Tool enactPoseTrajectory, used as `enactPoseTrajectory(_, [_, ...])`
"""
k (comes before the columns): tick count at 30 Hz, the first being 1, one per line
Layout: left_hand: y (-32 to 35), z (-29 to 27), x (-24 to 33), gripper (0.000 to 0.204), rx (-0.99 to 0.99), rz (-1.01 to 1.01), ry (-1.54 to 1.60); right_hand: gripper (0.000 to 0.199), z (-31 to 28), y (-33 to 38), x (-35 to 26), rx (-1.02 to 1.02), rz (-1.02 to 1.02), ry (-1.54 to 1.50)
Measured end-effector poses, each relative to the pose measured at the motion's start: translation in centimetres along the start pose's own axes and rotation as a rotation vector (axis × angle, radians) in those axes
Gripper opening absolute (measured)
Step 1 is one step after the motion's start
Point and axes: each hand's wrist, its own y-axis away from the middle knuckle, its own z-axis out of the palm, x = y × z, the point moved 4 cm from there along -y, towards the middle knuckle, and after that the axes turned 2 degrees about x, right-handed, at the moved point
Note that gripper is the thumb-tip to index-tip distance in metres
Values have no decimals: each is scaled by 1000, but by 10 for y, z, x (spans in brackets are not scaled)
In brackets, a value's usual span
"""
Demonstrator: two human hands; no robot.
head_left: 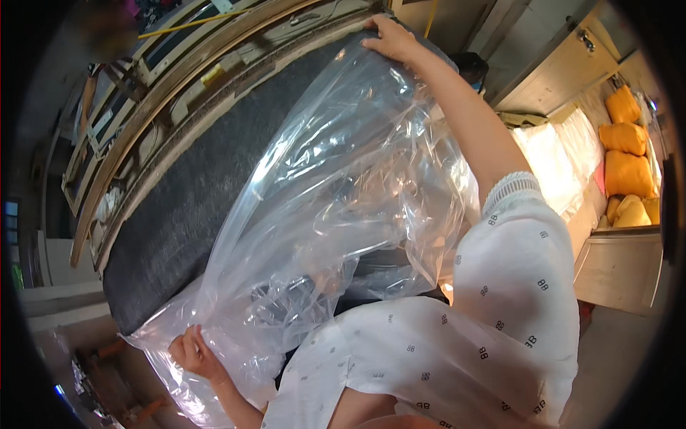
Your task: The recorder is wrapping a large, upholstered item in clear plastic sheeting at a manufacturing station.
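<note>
A large clear plastic sheet (321, 179) spreads, wrinkled and glossy, over a long dark grey surface (179, 207). Its upper edge runs on a slant between my two hands. My left hand (193, 354), at the lower left, has its fingers curled in a pinch on the plastic by the near-left corner of the dark surface. With the arm stretched far out, my right hand (389, 39) grips the other end of the sheet at the far end of that surface. Loose plastic bunches up against my body.
Along the far side of the dark surface runs a curved-looking wooden frame (153, 96) with a yellow strip (193, 25). To the right are a wooden cabinet (564, 57), white bundles (561, 157) and stacked orange bundles (627, 171). A blurred person (107, 32) is at the upper left.
</note>
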Motion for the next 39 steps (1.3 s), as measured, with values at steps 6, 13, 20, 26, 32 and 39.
enactPoseTrajectory(6, [5, 22, -52, 17, -71, -577, 490, 6, -13, -23, -34, -483, 108, -432])
enactPoseTrajectory(13, [-120, 2, -125, 29, 366, -786, 882, 9, -40, 9, -137, 417, 384, -706])
enactPoseTrajectory(20, [-180, 124, -190, 25, 314, -556, 639, 19, 48, 8, -84, 369, 167, -689])
enactPoseTrajectory(26, [-219, 143, -185, 28, 282, -664, 762, 19, 48, -10, -82, 285, 176, -403])
enactPoseTrajectory(32, [-231, 154, -188, 29, 268, -629, 795, 26, 45, -13, -89, 249, 285, -374])
enactPoseTrajectory(39, [-234, 157, -203, 32, 222, -640, 585, 28, 42, -16, -91, 387, 212, -96])
